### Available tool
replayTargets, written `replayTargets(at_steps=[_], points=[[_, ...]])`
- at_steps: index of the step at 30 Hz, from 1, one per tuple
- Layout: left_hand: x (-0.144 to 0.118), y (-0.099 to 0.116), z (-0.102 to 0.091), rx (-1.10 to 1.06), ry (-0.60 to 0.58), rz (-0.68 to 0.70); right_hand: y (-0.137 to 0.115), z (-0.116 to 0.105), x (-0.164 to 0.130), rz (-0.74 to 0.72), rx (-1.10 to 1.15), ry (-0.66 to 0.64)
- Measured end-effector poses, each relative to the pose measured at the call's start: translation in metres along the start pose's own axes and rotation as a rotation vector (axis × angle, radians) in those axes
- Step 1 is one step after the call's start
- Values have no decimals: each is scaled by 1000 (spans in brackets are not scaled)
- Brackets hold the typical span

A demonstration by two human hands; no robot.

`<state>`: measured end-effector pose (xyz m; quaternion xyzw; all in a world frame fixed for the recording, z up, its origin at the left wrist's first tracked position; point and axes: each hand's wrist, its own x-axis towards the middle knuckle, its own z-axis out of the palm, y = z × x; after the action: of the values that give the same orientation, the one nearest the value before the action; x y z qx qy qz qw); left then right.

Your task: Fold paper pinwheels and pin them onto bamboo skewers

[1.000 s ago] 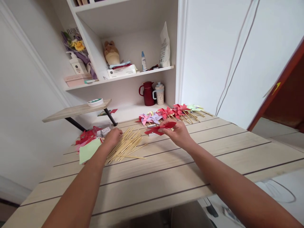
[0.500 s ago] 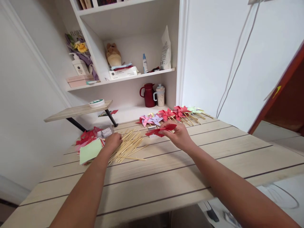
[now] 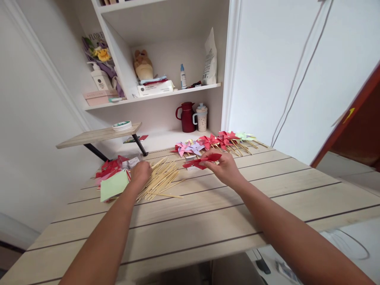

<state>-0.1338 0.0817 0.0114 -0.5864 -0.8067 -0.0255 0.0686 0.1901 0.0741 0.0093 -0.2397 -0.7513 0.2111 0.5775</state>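
Note:
A folded red paper pinwheel (image 3: 212, 157) is pinched between the thumb and fingers of my right hand (image 3: 225, 166), held above the table without a stick visible on it. My left hand (image 3: 141, 172) is curled at the far left side of a loose pile of thin wooden sticks (image 3: 162, 180). Its fingertips are hidden, so what they grip cannot be made out. Close to that hand lie a stack of pale green paper sheets (image 3: 114, 186), red paper pieces (image 3: 108, 169) and a clear plastic packet (image 3: 132, 161).
Finished pinwheels on sticks (image 3: 209, 141) lie along the back of the slatted table (image 3: 190, 229). A small raised wooden stand (image 3: 97, 135) is at the back left. On the shelf behind stand a dark red jug (image 3: 188, 117) and a lidded cup (image 3: 202, 118).
The camera view has shifted slightly. My left hand has edged a little farther back by the sticks, while my right hand keeps the red pinwheel in nearly the same place.

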Motion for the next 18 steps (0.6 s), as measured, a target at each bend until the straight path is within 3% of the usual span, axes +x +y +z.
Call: replayTargets(at_steps=[6,14,18], points=[[-40,10,-21,-19,-47,27,0,0,1,23,-17,24],[-100,-16,-27,-50,-227,26,2,1,0,32,17,-16],[-118,-20,-24,13,-177,66,5,2,0,38,3,-13]])
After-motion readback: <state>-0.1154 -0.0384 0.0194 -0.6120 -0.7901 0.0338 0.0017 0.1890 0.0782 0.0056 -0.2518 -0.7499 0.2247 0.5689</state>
